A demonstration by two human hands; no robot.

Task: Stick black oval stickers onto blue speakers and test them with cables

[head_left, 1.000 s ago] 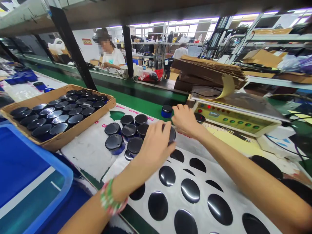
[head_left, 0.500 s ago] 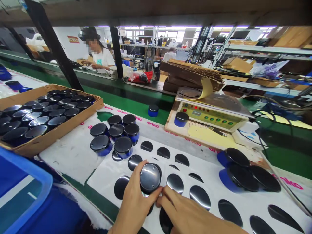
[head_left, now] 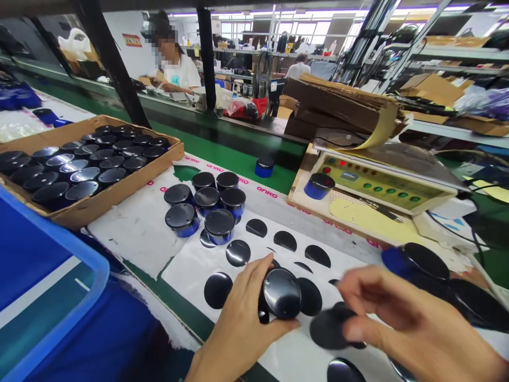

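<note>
My left hand (head_left: 242, 315) is closed around a round black-topped case (head_left: 282, 294), its glossy top facing up with a small hole near the rim. To the right, my right hand (head_left: 401, 318) pinches a thin black disc (head_left: 329, 328) between thumb and fingers; both are blurred by motion. Under my hands lies a white sheet (head_left: 186, 270) bearing rows of black discs (head_left: 218, 290). Beyond it stands a cluster of blue cases with black tops (head_left: 220, 225). More black-topped cases (head_left: 425, 260) sit at the right, partly behind my right hand.
A cardboard tray (head_left: 175, 151) full of black-topped cases lies at the left, above a blue plastic bin (head_left: 99, 270). A control box (head_left: 382, 180) with lit buttons stands at the back right, with cardboard stacked behind. One person (head_left: 181, 74) sits across the bench.
My right hand has moved right, away from the case, with a black disc in its fingers. My left hand still grips the case. The camera view has shifted.
</note>
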